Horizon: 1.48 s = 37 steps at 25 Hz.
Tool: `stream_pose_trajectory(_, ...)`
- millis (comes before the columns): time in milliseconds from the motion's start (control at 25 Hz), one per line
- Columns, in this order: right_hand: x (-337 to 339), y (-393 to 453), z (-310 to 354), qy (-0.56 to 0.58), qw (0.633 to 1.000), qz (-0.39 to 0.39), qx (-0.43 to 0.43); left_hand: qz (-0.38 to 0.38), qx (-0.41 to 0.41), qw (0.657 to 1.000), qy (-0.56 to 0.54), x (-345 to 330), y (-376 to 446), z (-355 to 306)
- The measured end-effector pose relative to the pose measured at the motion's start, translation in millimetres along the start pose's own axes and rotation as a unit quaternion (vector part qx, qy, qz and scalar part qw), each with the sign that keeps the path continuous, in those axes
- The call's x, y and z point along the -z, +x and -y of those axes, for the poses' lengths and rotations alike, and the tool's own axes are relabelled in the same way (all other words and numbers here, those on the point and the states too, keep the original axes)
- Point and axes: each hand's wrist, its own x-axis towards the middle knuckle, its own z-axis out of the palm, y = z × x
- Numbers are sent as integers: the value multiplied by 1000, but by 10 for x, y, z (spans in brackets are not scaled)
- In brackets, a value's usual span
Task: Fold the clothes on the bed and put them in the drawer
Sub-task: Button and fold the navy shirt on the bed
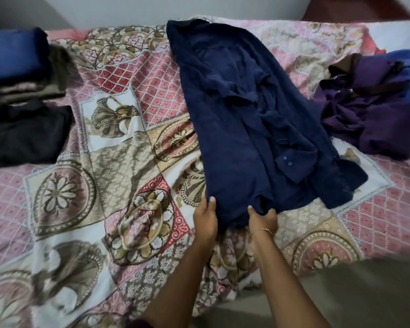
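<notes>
A navy blue shirt [237,119] lies lengthwise on the patterned bedspread [118,147], folded narrow, with a cuffed sleeve and two buttons lying across its right side. My left hand [205,220] grips the shirt's near left corner, thumb on top. My right hand [263,220], a thin bracelet on its wrist, grips the near hem a little to the right. A heap of unfolded purple and blue clothes [374,107] lies at the right of the bed. No drawer is in view.
A stack of folded clothes [17,65] with a blue one on top sits at the far left. A folded black garment [26,133] lies just in front of it. The bed's near edge runs along the lower right, with grey floor [365,297] beyond.
</notes>
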Motion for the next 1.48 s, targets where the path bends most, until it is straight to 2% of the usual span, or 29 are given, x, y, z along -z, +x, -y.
stream_pose_trajectory(80, 142, 11, -6, -31, 998, 45, 12, -75, -9, 997, 30, -66, -116, -28)
stream_pose_trajectory(120, 232, 25, 26, -35, 997, 66, 22, -87, -10, 996, 30, -113, -188, -66)
stream_pose_trajectory(200, 376, 159, 68, -35, 995, 88, 41, -63, -10, 998, 0, -216, -281, -154)
stream_pose_trajectory(280, 439, 296, 135, -39, 996, 62, 41, -21, 17, 999, -27, -251, -271, -110)
stream_pose_trajectory(360, 482, 459, 177, -19, 1000, 9, 23, -6, 56, 998, -11, -244, -250, -9)
stream_pose_trajectory(440, 592, 641, 268, -38, 998, -33, 32, -46, 107, 993, -32, -261, -243, 92)
stream_pose_trajectory(560, 869, 889, 371, -162, 984, -46, 64, -128, 113, 984, -51, -304, -193, 244)
stream_pose_trajectory(720, 1159, 1095, 384, -224, 966, 23, 130, -180, 83, 980, -13, -504, -294, 243)
stream_pose_trajectory(840, 1240, 1222, 466, -274, 945, 69, 165, -188, 93, 977, 30, -583, -374, 168)
stream_pose_trajectory(920, 1263, 1215, 506, -318, 925, 97, 184, -177, 106, 979, 7, -557, -429, 133)
stream_pose_trajectory(1000, 1257, 1189, 585, -318, 927, 114, 165, -173, 112, 978, -25, -519, -473, 77)
stream_pose_trajectory(1080, 1233, 1206, 685, -283, 943, 119, 130, -211, 128, 968, -36, -472, -462, 58)
stream_pose_trajectory(1160, 1258, 1227, 765, -283, 944, 108, 134, -286, 139, 948, 13, -467, -420, 83)
stream_pose_trajectory(1240, 1310, 1261, 800, -342, 920, 74, 176, -366, 134, 902, 183, -634, -397, 61)
stream_pose_trajectory(1320, 1383, 1340, 801, -352, 894, 7, 278, -400, 73, 842, 354, -969, -344, -13)
stream_pose_trajectory(1400, 1434, 1443, 836, -301, 864, -39, 401, -340, -28, 842, 418, -1334, -230, -152)
stream_pose_trajectory(1480, 1417, 1581, 967, -294, 834, -57, 463, -253, -90, 863, 429, -1597, -23, -213)
